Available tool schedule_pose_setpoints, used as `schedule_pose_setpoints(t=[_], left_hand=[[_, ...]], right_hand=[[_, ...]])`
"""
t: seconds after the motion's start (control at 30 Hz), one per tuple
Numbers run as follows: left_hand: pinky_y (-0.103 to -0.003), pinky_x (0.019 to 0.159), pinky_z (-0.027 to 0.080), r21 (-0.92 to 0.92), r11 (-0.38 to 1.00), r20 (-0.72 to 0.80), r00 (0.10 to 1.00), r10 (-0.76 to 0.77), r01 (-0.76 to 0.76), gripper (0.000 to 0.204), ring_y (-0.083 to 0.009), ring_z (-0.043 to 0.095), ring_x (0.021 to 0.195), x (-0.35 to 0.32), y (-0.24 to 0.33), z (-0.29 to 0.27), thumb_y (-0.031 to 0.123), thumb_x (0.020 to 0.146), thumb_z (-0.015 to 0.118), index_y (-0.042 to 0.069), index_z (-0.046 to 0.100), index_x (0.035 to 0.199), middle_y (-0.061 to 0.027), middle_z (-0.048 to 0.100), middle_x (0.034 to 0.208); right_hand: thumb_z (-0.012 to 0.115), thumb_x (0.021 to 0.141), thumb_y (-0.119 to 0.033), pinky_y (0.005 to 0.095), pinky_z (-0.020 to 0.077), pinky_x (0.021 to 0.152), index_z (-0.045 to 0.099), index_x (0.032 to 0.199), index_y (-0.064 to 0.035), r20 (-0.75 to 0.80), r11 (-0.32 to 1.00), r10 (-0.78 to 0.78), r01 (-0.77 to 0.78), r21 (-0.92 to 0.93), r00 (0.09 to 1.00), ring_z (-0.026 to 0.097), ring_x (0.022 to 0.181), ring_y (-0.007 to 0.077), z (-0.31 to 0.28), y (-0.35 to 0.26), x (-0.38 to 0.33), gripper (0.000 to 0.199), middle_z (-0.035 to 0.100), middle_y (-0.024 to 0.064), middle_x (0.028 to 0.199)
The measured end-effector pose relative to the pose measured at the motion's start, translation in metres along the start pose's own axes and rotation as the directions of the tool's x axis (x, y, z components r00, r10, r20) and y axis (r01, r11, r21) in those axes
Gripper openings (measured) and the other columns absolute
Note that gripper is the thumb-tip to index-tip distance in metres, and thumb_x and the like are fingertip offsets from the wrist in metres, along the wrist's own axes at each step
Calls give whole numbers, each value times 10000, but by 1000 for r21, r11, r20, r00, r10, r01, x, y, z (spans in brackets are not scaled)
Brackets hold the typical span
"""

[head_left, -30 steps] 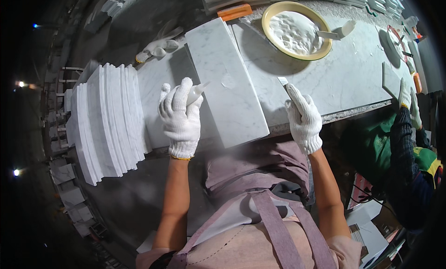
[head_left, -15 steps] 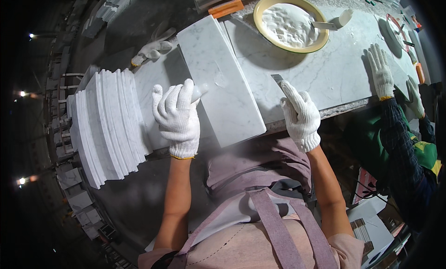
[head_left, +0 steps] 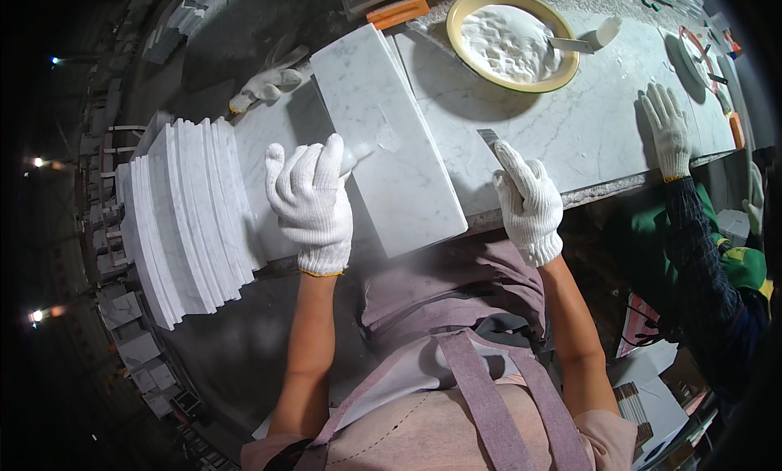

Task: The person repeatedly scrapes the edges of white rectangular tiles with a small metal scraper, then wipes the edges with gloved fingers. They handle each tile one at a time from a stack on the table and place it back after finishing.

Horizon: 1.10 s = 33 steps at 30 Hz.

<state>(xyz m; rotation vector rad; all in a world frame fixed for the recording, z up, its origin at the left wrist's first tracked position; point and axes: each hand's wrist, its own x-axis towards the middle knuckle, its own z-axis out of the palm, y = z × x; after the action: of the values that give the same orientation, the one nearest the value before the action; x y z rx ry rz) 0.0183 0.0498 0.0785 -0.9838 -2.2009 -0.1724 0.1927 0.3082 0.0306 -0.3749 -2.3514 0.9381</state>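
Observation:
My left hand [head_left: 308, 198], in a white knitted glove, is closed round a small translucent squeeze bottle [head_left: 349, 161], partly hidden by the fingers. Its narrow tip points right, above a grey-veined white marble tile [head_left: 401, 166]. A wet-looking mark shows on the tile near that tip. My gloved right hand [head_left: 529, 198] grips a scraper with a flat metal blade [head_left: 488, 136]; the glove covers its handle. This hand is just right of the tile, which lies on one or more others on the marble bench top [head_left: 603, 121].
Stacked marble tiles [head_left: 191, 214] stand at left, near a loose glove [head_left: 265, 88]. A yellow-rimmed bowl of white powder [head_left: 509, 43] holds a scraper. An orange block [head_left: 397, 13] lies behind the tiles. At right, a co-worker's gloved hand [head_left: 669, 133] rests on the bench.
The bottle has tipped in my left hand, and its tip now shows pointing right over the tile. My right hand stays almost still. The co-worker's farther hand has shifted right.

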Motion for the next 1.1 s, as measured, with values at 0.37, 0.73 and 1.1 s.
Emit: schedule_pose_setpoints(t=[0.37,0.73,1.1], left_hand=[[-547,1180,488,10,1000,13,1000,-2,2,547,-207,637,1162,2,0,1,69,690,907,197,786,1207,3,652,1142],[-538,1180,492,16,1000,-14,1000,17,-16,519,-199,627,1174,3,1,2,69,710,902,203,789,1199,7,644,1137],[-521,1166,490,16,1000,-19,1000,13,-12,598,-204,690,1079,7,2,0,54,646,928,183,770,1208,1,707,1049]], right_hand=[[775,895,-52,396,562,684,704,1440,-203,9,1000,15,-15,9,1000,677,752,290,0,0,0,570,678,105,879],[779,892,-55,395,566,688,701,1444,-208,11,1000,17,-17,9,1000,681,752,292,0,0,0,578,681,104,886],[780,891,-53,388,572,695,702,1440,-209,8,1000,16,-16,14,1000,689,766,286,0,0,-1,576,689,97,900]])
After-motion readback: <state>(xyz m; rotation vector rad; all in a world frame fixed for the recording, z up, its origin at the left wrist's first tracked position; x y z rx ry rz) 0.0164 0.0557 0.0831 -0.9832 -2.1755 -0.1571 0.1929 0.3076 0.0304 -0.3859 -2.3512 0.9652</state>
